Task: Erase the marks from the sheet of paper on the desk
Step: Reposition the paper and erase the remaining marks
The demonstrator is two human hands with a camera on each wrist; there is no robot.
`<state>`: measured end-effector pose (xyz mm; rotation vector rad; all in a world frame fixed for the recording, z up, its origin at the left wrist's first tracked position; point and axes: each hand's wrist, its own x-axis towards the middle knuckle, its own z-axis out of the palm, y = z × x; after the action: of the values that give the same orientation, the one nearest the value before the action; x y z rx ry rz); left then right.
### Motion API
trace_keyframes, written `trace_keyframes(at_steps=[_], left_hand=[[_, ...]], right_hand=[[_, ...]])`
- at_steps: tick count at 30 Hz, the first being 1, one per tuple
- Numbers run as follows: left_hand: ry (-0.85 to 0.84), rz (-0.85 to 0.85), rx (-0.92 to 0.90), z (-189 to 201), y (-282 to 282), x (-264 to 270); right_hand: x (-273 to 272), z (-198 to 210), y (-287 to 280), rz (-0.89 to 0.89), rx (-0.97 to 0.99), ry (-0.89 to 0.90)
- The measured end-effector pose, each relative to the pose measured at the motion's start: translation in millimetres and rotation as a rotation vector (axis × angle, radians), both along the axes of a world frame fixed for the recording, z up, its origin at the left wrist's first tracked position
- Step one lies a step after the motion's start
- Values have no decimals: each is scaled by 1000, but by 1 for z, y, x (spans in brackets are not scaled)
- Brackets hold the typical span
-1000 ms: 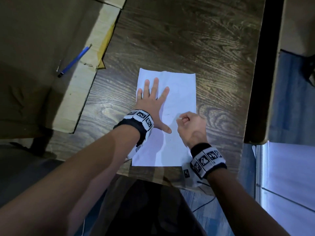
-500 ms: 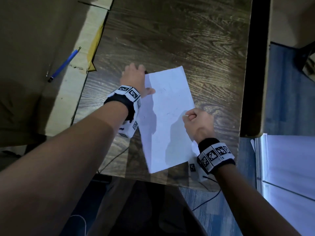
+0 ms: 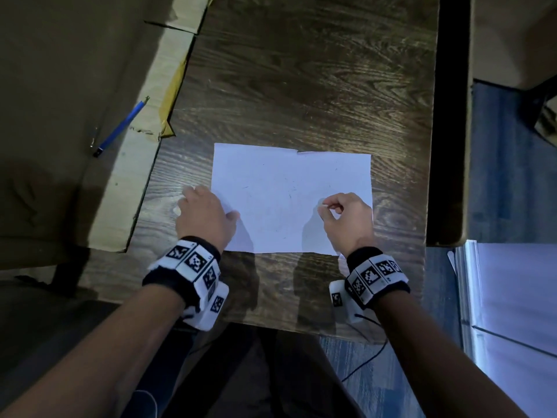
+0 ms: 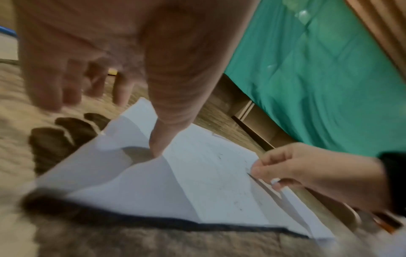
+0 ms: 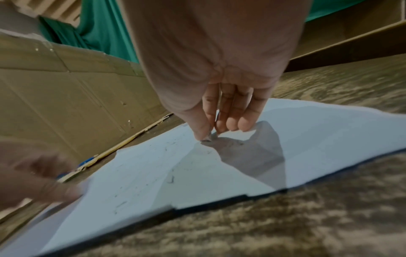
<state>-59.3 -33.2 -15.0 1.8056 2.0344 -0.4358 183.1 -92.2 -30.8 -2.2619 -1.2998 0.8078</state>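
Our left hand thumb pressing the paper edge, fingers loose on the desk, right hand pinching an eraser on the paper.

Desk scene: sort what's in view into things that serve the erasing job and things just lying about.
For the job:
sheet of paper, faint marks on it
small eraser, pinched by the right hand
left hand, thumb on the sheet's left edge
desk

Lying about:
blue pen
cardboard under the pen
green cloth

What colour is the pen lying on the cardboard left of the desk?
Blue, with a dark tip. The pen shows best in the head view, lying on the cardboard.
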Motion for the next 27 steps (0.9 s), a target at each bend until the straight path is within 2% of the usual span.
trace_keyframes(at_steps=[2, 4, 6, 8, 10, 13, 19, 22, 25, 27], left_hand=[[49, -152, 183, 6, -3, 10], [-147, -326, 275, 4, 4, 23], [-392, -419, 166, -3, 14, 37], [-449, -499, 8, -14, 18, 48], [-399, -568, -49, -29, 17, 56], [-318, -637, -26, -42, 14, 63], [-272, -640, -29, -44, 22, 70], [-241, -656, -12, -44, 25, 68], [-237, -652, -3, -44, 25, 68], [-224, -652, -1, -43, 24, 69]], right_hand=[[-1, -1, 0, 18, 12, -13], [-2, -2, 0, 29, 18, -27], [-5, -4, 1, 37, 32, -27], [-10, -4, 5, 58, 43, 9], [-17, -3, 11, 97, 41, 36], [-26, -2, 20, 170, 3, 5], [-29, 4, 36, 212, -54, -19], [-29, 5, 57, 160, -20, -17], [-33, 1, 42, 121, -15, -26], [-36, 1, 23, 164, -38, -20]])
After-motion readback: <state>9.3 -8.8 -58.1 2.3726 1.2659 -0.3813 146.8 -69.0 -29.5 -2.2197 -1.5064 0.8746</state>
